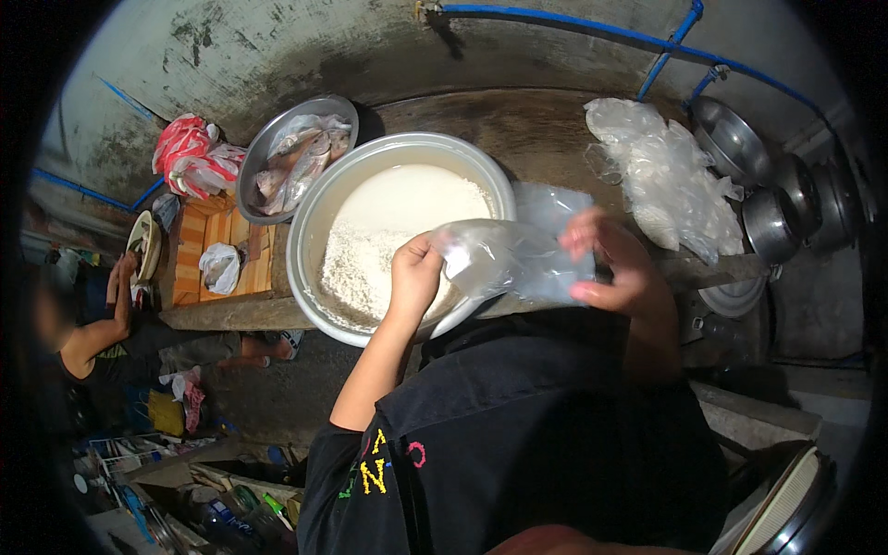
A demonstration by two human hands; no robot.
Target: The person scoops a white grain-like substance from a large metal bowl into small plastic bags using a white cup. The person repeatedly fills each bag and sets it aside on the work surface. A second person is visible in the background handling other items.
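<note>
Clear bag: a limp, see-through plastic bag [490, 259], stretched sideways over the right part of a wide, round grey basin [416, 139] and past its rim; it looks unfilled.
Left hand: this bare hand [413, 275] is over the basin, fingers curled and closed on the near end of the bag, thumb on top.
Right hand: the other one [618, 264] is at the bag's far end, thumb and fingers spread apart; I can't tell whether they touch the plastic.
Basin contents: small white grains [356, 268] heaped toward the near left, with milky liquid [407, 190] beyond.
Step in hand: to my eye, the bag is being readied, not filled.
Next move calls for: I'd say, a firm left grip and a mouth found and parted by the right fingers, clear of the liquid.
Bench right: bulging clear bags of white stuff [647, 180] lie on the dark wooden bench [444, 111].
Bench left: an oval metal bowl [245, 185] holds what look like fish [296, 166].
Hard to make out: the right hand is blurred; which end is the bag's mouth, and whether the plastic behind belongs to it, I can't tell. Sleeve and shirt hide the bench's near edge.
</note>
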